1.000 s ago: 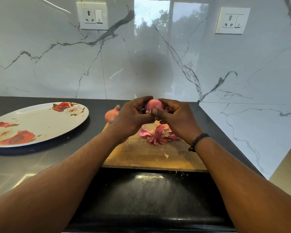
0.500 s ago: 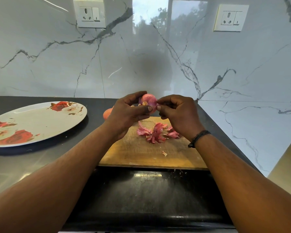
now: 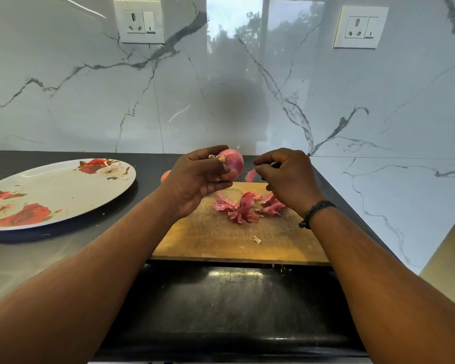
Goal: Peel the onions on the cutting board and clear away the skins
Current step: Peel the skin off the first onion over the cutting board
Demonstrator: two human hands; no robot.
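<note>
Surface (image 3: 63, 258): dark, under the cutting board.
Plate (image 3: 63, 195): left of the board.
Cutting board (image 3: 221, 240): wood.
Left hand (image 3: 195, 179): above the board, holding the onion (image 3: 233, 165).
Right hand (image 3: 289, 177): above the board, pinching a skin strip (image 3: 251, 175).
Skins (image 3: 244, 207): piled on the board.

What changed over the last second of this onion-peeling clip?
The right hand pulled away from the onion to the right, pinching a torn-off strip of skin. Before, both hands were closed together around the onion. The left hand kept its grip on the onion. The skin pile, cutting board and plate stayed put.
</note>
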